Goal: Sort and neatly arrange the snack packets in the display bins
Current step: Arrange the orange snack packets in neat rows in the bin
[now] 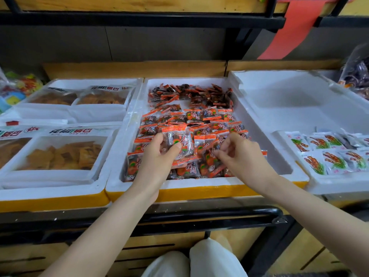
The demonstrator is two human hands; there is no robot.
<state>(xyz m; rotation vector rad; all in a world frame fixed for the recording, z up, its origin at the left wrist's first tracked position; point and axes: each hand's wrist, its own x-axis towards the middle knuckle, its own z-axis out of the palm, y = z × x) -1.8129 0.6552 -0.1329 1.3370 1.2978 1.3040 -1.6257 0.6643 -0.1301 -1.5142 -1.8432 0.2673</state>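
Over the middle foam bin (199, 183), the left hand (158, 156) grips 1 orange packet (184, 139) between thumb and fingers; the right hand (241, 154) pinches a second packet (208, 155) beside it.

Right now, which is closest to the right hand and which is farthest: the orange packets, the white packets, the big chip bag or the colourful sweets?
1. orange packets, in the middle: the right hand pinches one.
2. white packets, off to the right.
3. big chip bag, to the left, in front.
4. colourful sweets, far left, at the back.
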